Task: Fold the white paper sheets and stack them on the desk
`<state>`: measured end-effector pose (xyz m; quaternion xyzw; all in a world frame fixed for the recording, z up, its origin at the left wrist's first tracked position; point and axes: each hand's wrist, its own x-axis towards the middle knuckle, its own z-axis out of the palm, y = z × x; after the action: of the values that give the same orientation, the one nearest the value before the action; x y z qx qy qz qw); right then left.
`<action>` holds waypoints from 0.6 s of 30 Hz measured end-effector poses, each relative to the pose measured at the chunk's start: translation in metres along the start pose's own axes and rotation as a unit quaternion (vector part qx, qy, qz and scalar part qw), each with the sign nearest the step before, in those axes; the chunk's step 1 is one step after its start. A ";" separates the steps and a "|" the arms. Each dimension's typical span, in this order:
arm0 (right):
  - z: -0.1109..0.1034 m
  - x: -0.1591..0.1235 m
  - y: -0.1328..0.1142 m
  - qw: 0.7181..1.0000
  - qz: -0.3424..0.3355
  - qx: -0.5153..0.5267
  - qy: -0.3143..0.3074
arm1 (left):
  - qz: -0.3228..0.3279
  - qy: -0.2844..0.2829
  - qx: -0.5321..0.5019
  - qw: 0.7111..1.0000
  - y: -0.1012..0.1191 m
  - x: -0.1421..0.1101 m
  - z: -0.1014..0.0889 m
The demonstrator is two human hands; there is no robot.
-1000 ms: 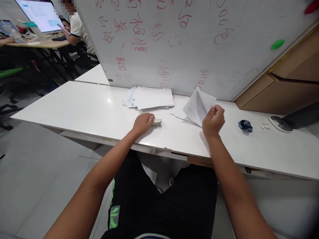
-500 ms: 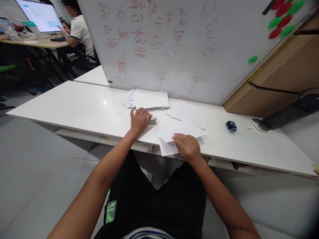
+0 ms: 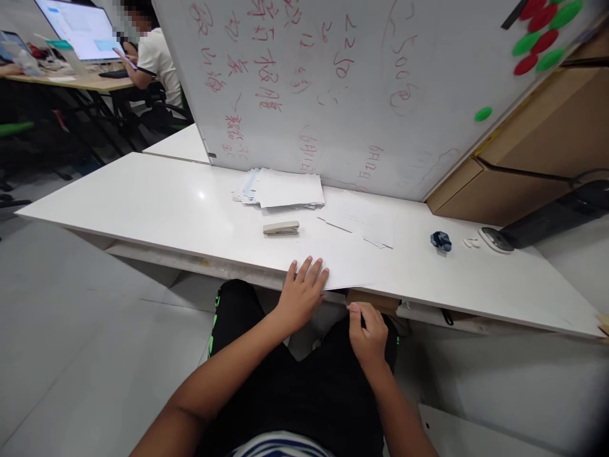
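My left hand [image 3: 304, 289] lies flat with its fingers spread on a white sheet of paper [image 3: 342, 270] at the front edge of the desk. The sheet barely stands out from the white desktop. My right hand [image 3: 368, 330] is just below the desk edge, above my lap, its thumb and forefinger pinched together. Whatever small thing is at those fingertips is too small to name. A beige stapler [image 3: 281, 228] rests on the desk beyond my left hand, untouched. Behind it sits a stack of papers [image 3: 291, 190], and more loose sheets [image 3: 368, 219] lie to its right.
A whiteboard [image 3: 352, 114] with red writing stands along the back of the white desk [image 3: 143, 203]. At right are a dark blue object [image 3: 441, 241], small white items [image 3: 471, 242] and cardboard boxes [image 3: 518, 139]. A person [image 3: 157, 57] sits at another desk, far left.
My right hand brought the paper from the right to the desk's front edge, released it and dropped below the edge. My left hand left the stapler and moved right onto the sheet.
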<state>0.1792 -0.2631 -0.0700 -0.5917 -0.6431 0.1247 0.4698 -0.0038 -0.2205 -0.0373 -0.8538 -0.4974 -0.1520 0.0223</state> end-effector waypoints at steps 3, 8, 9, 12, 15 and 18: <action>-0.003 -0.008 0.012 0.973 0.202 0.110 0.000 | 0.031 0.001 -0.006 1.000 -0.011 0.007 0.000; -0.016 -0.002 0.023 0.829 0.400 0.391 -0.008 | 0.161 0.017 -0.015 0.987 -0.045 0.001 -0.014; -0.019 0.000 0.023 0.806 0.412 0.424 -0.020 | 0.165 0.016 -0.011 0.986 -0.050 0.000 -0.018; -0.021 0.004 0.020 0.773 0.422 0.468 -0.072 | 0.156 -0.012 -0.004 0.988 -0.053 0.000 -0.025; -0.021 0.006 0.017 0.764 0.415 0.479 -0.125 | 0.151 -0.060 -0.018 0.987 -0.046 0.000 -0.027; -0.019 0.007 0.018 0.777 0.390 0.472 -0.144 | 0.135 -0.089 -0.039 0.986 -0.036 -0.001 -0.025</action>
<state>0.2062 -0.2601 -0.0695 -0.4713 -0.2780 0.6690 0.5031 -0.0415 -0.2080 -0.0181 -0.9235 -0.3711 -0.0906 -0.0352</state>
